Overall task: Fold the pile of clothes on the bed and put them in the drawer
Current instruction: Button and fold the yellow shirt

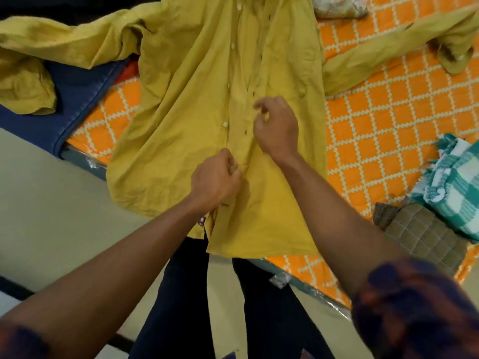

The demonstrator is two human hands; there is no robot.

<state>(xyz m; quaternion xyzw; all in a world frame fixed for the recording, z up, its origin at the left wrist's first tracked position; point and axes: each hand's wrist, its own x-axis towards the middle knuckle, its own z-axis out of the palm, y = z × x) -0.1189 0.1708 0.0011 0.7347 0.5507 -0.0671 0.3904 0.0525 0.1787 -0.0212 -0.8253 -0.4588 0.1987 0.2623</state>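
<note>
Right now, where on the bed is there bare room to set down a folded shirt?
Widest bare sheet: right of the yellow shirt, below its outstretched sleeve, before the green checked cloth. A narrow strip lies between the shirt and the navy cloth. Left side and near-right corner are crowded.

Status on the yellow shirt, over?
Left hand pinches yellow shirt placket near hem. Right hand curled higher up, hold unclear. Shirt unfolded, sleeves spread, one draped over blue cloth.
</note>
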